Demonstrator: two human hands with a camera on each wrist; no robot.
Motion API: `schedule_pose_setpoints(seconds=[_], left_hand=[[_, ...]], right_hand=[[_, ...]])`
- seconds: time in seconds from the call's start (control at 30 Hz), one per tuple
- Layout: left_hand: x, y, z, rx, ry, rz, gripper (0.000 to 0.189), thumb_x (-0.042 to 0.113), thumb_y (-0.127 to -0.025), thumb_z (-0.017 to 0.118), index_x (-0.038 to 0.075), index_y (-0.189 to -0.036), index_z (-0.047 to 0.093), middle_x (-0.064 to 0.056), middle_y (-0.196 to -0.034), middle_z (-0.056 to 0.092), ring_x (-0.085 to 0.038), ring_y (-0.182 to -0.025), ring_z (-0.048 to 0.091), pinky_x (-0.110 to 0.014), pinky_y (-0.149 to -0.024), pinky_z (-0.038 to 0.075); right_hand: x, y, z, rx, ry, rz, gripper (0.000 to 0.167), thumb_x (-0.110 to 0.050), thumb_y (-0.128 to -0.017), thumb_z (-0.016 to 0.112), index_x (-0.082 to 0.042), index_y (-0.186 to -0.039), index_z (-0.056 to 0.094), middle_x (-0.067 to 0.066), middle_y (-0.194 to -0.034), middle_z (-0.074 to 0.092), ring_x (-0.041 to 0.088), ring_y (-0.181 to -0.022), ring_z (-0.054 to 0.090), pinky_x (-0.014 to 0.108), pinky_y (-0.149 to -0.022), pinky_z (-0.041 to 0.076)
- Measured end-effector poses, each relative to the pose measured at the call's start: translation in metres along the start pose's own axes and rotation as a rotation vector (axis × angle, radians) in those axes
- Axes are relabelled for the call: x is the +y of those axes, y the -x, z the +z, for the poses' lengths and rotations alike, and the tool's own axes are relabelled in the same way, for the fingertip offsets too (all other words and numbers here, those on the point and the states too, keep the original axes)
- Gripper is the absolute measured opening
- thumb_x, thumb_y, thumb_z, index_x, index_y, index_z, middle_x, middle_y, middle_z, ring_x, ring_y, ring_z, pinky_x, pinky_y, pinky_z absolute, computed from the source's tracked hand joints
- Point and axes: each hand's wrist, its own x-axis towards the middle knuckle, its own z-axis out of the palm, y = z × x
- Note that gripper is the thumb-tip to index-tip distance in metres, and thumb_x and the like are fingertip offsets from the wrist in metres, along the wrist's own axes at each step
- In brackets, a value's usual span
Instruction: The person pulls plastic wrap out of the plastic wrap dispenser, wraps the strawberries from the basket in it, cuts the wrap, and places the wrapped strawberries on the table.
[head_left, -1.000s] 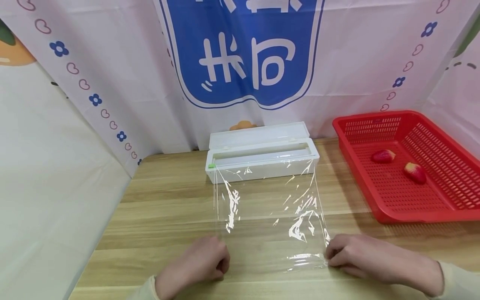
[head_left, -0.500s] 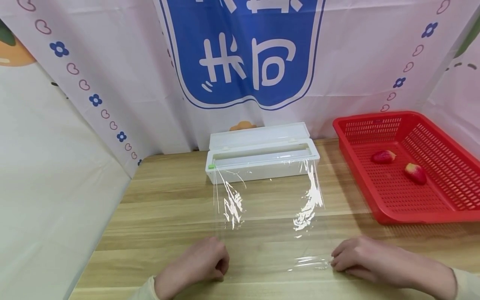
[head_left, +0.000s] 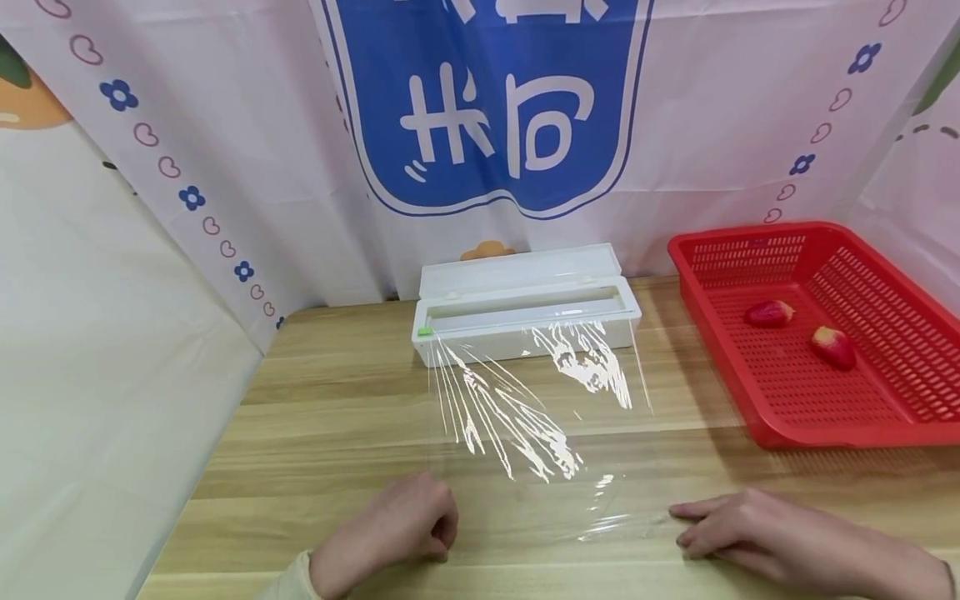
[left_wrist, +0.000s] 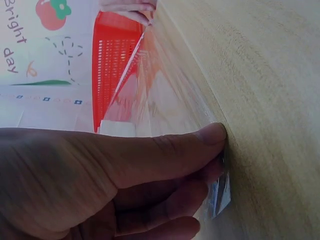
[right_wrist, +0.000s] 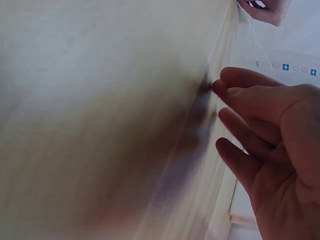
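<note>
Plastic film (head_left: pixel 536 425) pinched in left hand (head_left: pixel 397 523); right hand (head_left: pixel 768 537) loose-fingered; white cloth (left_wrist: pixel 37 55) reads "Bright day".

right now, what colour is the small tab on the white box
Bright green; the tab shows best in the head view, on the white box.

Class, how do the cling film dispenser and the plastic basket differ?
The cling film dispenser is white, narrow and solid-walled; the plastic basket is red, broad and slotted. The dispenser has an open lid; the basket shows none. Film stretches from the dispenser; the basket holds two yellow-tipped red pieces. Both stand on the wood-grain table.
</note>
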Motion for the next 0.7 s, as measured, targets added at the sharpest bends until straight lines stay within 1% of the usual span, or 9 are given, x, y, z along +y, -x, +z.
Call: schedule_pose_setpoints(seconds=[0.07,0.17,0.23,0.4,0.5,0.57,0.63,0.7], left_hand=[[0.0,0.0,0.0,-0.001,0.004,-0.004,0.027,0.006,-0.059,0.084,0.023,-0.053,0.063,0.019,-0.051,0.049,0.005,-0.051,0.041,-0.012,-0.047,0.037],[0.001,-0.001,0.001,-0.006,0.013,-0.011,0.027,0.007,-0.059,0.085,0.023,-0.054,0.064,0.018,-0.052,0.05,0.005,-0.051,0.041,-0.013,-0.047,0.037],[0.001,-0.001,0.001,-0.007,0.014,-0.013,0.027,0.008,-0.059,0.086,0.023,-0.054,0.064,0.018,-0.052,0.05,0.005,-0.051,0.041,-0.013,-0.047,0.037],[0.001,-0.002,0.0,-0.017,0.02,-0.011,0.026,0.009,-0.06,0.086,0.022,-0.054,0.065,0.018,-0.052,0.051,0.005,-0.051,0.041,-0.012,-0.047,0.038],[0.001,-0.002,-0.001,-0.024,0.015,-0.008,0.026,0.009,-0.06,0.087,0.022,-0.054,0.064,0.018,-0.052,0.051,0.005,-0.052,0.041,-0.012,-0.048,0.037],[0.001,-0.003,-0.001,-0.026,0.007,-0.004,0.027,0.009,-0.06,0.086,0.022,-0.054,0.064,0.018,-0.052,0.05,0.005,-0.052,0.041,-0.012,-0.047,0.037],[0.001,-0.003,-0.001,-0.026,0.001,0.0,0.027,0.009,-0.06,0.086,0.022,-0.054,0.064,0.019,-0.051,0.049,0.005,-0.052,0.04,-0.012,-0.047,0.037],[0.001,-0.003,-0.001,-0.023,-0.003,0.007,0.027,0.008,-0.06,0.086,0.022,-0.053,0.064,0.019,-0.051,0.049,0.005,-0.052,0.04,-0.012,-0.047,0.037]], right_hand=[[0.0,0.004,0.0,-0.003,-0.035,0.017,0.042,-0.01,-0.093,0.067,-0.036,-0.126,0.065,-0.007,-0.126,0.069,0.015,-0.12,0.065,0.0,-0.098,0.039],[0.002,0.008,0.002,0.024,-0.057,0.004,0.045,-0.008,-0.091,0.067,-0.034,-0.128,0.064,-0.004,-0.128,0.068,0.015,-0.122,0.063,0.0,-0.1,0.038],[0.004,0.01,0.004,0.043,-0.06,-0.01,0.045,-0.006,-0.091,0.068,-0.031,-0.128,0.065,-0.003,-0.129,0.068,0.015,-0.123,0.063,0.001,-0.102,0.036],[0.007,0.013,0.007,0.084,-0.026,-0.033,0.045,-0.005,-0.089,0.069,-0.028,-0.127,0.065,-0.001,-0.129,0.068,0.014,-0.122,0.063,0.001,-0.105,0.034],[0.007,0.012,0.007,0.098,0.007,-0.042,0.045,-0.006,-0.087,0.071,-0.029,-0.125,0.067,-0.004,-0.126,0.07,0.013,-0.119,0.065,0.002,-0.104,0.036],[0.007,0.011,0.004,0.113,0.033,-0.059,0.043,-0.007,-0.085,0.073,-0.029,-0.122,0.069,-0.008,-0.12,0.072,0.013,-0.115,0.068,0.003,-0.102,0.038],[0.007,0.009,-0.001,0.12,0.054,-0.07,0.04,-0.008,-0.084,0.075,-0.03,-0.117,0.071,-0.011,-0.115,0.073,0.011,-0.108,0.07,0.004,-0.099,0.042],[0.005,0.006,-0.009,0.112,0.06,-0.054,0.037,-0.009,-0.084,0.076,-0.03,-0.114,0.072,-0.013,-0.11,0.074,0.008,-0.103,0.071,0.003,-0.095,0.045]])
